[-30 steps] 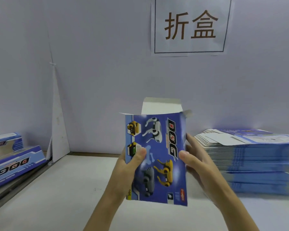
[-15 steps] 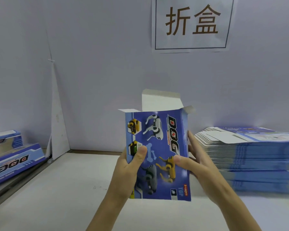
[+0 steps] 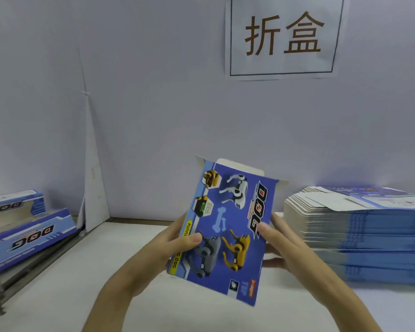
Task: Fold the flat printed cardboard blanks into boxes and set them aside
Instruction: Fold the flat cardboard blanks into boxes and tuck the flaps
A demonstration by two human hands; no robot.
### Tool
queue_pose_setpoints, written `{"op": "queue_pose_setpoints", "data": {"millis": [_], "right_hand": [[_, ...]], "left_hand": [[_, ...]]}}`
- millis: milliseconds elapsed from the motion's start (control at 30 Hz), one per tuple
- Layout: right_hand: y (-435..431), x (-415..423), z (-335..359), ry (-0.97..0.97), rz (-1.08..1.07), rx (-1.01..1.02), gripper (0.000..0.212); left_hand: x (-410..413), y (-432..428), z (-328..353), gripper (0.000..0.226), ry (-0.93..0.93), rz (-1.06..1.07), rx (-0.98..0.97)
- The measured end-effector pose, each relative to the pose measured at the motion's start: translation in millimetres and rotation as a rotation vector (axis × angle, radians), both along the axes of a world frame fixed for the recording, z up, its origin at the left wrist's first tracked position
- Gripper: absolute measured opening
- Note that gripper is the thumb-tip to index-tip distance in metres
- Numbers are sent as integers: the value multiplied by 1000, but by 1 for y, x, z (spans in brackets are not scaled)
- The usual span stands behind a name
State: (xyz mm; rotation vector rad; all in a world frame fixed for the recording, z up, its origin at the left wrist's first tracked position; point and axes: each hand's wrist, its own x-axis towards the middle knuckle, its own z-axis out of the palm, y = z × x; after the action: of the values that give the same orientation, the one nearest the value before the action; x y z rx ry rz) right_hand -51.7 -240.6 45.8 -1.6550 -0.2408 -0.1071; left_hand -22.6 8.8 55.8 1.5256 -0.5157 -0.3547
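I hold one blue printed box (image 3: 228,226) with "DOG" lettering and toy dog pictures above the white table, its printed face toward me and tilted to the right. My left hand (image 3: 177,245) grips its left edge, thumb on the front face. My right hand (image 3: 280,245) grips the right edge, thumb on the front, fingers behind. Small white flaps stick out at its top. A tall stack of flat blanks (image 3: 359,233) lies at the right.
Two folded blue boxes (image 3: 27,233) lie on a ledge at the far left. A white paper sign (image 3: 283,37) with two characters hangs on the grey back wall. The white table (image 3: 82,283) stretches below my hands.
The box has tilted clockwise and dropped a little; its tall white top flap is now folded down so only a low strip shows. Both hands kept their grip on its edges.
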Motion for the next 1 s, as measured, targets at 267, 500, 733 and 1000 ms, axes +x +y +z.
{"op": "queue_pose_setpoints", "data": {"millis": [267, 500, 733, 1000], "right_hand": [[9, 2, -4, 76, 45, -117, 64], [17, -4, -2, 79, 41, -98, 65], [21, -11, -1, 172, 65, -386, 26], [-41, 1, 10, -142, -484, -808, 28]], "left_hand": [[35, 115, 37, 31, 69, 820, -391], [79, 126, 74, 74, -226, 1273, -548], [62, -11, -27, 26, -202, 329, 446], [36, -110, -52, 32, -147, 36, 510]]}}
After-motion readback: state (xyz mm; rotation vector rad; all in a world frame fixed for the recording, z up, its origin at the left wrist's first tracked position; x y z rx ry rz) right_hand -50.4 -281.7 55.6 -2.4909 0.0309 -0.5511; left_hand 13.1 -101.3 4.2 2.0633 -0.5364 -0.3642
